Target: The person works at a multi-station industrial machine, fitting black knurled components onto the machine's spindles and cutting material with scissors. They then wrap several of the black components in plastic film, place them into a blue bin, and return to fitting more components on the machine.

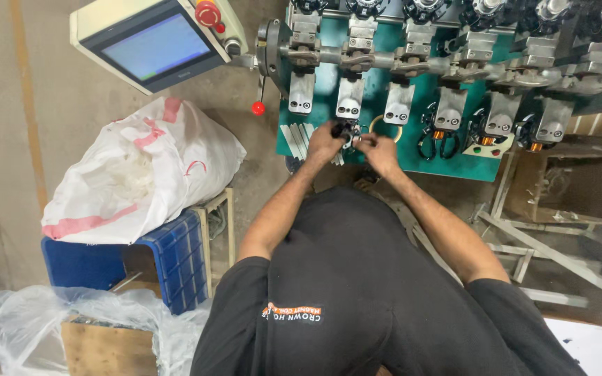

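Observation:
Both my hands meet in front of a green winding machine (454,157) with a row of grey metal stations. My left hand (324,143) grips a small black part (345,130) just below the second station (350,97). My right hand (379,151) pinches at the same part from the right, fingers closed on it or on something thin beside it. White strips (295,139) lie on the green panel left of my left hand. A thin ring (384,120) sits on the panel above my right hand. Stations further right carry black parts with copper coils (440,134).
A control box with a blue screen (155,47) and red button (207,14) hangs at upper left; a red-knobbed lever (258,108) sits below it. A full white sack (141,170) rests on a blue crate (175,257). Clear plastic (29,313) lies lower left, a metal frame (545,237) right.

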The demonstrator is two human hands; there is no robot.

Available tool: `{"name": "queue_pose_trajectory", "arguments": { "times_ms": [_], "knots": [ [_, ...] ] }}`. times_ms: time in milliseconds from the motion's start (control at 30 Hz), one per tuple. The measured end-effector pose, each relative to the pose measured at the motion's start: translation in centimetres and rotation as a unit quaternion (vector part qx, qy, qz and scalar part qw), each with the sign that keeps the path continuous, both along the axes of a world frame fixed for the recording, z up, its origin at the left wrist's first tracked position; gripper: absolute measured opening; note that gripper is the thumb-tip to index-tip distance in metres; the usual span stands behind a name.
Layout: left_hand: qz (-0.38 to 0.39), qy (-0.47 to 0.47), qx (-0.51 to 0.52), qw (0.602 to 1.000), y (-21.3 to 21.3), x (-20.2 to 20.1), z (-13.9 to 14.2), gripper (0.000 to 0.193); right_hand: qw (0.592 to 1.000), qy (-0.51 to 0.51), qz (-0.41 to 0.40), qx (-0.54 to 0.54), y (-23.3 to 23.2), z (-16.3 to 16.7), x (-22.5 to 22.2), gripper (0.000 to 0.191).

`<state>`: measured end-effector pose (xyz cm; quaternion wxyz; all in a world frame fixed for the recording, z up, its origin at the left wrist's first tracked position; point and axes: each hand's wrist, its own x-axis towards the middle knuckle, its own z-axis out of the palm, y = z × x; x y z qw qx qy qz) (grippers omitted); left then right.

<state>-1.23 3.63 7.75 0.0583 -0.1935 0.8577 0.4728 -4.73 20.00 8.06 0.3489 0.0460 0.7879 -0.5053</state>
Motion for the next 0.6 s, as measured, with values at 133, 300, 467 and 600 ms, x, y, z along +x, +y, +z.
{"name": "queue_pose_trajectory", "arguments": {
  "times_ms": [133,300,467,600],
  "knots": [
    [-0.017,0.097,-0.049,0.994,-0.4,-2.4,0.6,0.039,0.999,-0.035,-0.023,0.005,-2.0,2.2,-1.6,0.046],
    [-0.023,0.049,0.008,0.998,-0.7,-2.5,0.5,0.038,0.976,-0.178,-0.117,-0.042,-4.6,3.7,-0.5,0.058],
    [-0.025,-0.120,0.070,0.990,1.5,0.6,-0.9,0.058,0.959,-0.146,-0.234,-0.068,-3.1,1.5,1.9,0.050],
    [-0.159,-0.188,0.177,0.953,4.2,3.4,-1.7,0.066,0.879,-0.276,-0.351,-0.166,3.9,0.2,4.9,0.029]
  ]
}}
